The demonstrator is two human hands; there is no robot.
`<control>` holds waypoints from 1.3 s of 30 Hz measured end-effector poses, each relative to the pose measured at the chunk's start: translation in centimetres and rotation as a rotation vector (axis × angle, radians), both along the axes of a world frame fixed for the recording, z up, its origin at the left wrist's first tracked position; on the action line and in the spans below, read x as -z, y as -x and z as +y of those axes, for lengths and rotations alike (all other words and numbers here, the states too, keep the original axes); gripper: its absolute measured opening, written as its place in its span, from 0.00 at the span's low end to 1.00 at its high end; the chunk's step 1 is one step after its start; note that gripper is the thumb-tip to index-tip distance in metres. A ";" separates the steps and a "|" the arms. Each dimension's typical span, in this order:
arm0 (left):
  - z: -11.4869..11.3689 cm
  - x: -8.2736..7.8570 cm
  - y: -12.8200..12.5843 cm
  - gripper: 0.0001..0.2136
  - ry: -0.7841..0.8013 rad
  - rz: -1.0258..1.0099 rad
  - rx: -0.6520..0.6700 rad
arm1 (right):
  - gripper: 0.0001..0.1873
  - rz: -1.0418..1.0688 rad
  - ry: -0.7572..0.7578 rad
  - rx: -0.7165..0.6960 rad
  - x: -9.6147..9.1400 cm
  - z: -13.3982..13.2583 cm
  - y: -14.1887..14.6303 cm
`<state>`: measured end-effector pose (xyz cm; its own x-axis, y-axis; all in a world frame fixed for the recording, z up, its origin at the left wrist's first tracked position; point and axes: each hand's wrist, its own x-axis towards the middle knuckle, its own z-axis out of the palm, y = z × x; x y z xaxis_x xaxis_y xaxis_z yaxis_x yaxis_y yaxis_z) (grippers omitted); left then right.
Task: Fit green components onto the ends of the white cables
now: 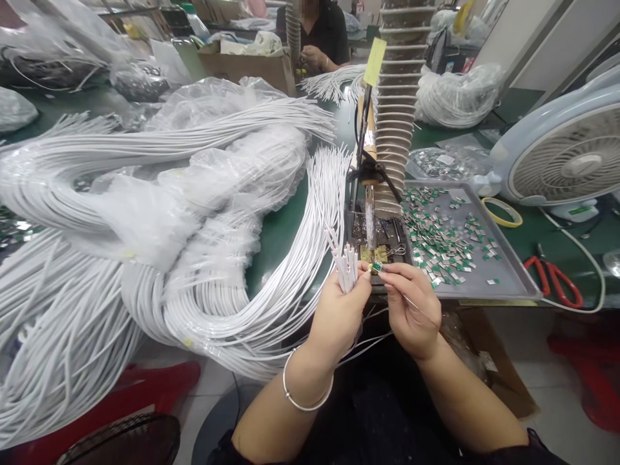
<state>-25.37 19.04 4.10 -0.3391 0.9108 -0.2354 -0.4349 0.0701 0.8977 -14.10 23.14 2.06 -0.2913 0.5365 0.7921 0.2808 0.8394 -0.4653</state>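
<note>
My left hand is closed around a bundle of white cables, their stripped ends pointing up. Its thumb and index fingertip meet a small green circuit board. On the board's other side, my right hand has its fingertips pinched together, with a thin wire running across its fingers. Just above the board hangs the tip of an upright soldering iron, strapped to a stand; whether tip and board touch, I cannot tell. Which fingers grip the board is partly hidden.
Large coils of white cable cover the left side. A metal tray of small green boards lies right, near red-handled scissors, a yellow tape roll and a fan. A ribbed duct rises behind the iron. A person sits opposite.
</note>
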 end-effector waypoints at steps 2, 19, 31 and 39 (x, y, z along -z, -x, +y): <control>0.1 0.0 0.0 0.03 0.004 0.010 -0.004 | 0.14 0.000 -0.005 0.005 0.0 0.0 0.1; 0.3 -0.3 0.0 0.05 -0.003 -0.007 -0.019 | 0.15 0.000 -0.016 0.022 -0.1 0.3 0.3; 0.3 -0.4 0.0 0.05 0.006 0.003 -0.011 | 0.15 -0.004 0.015 0.000 -0.1 0.2 0.2; 0.0 0.2 0.5 0.03 -0.012 0.086 0.033 | 0.15 0.025 0.094 -0.025 0.3 0.0 -0.2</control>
<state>-25.91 18.99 3.87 -0.3278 0.9243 -0.1955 -0.3534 0.0719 0.9327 -13.86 23.12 1.79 -0.2863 0.6019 0.7454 0.2481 0.7981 -0.5491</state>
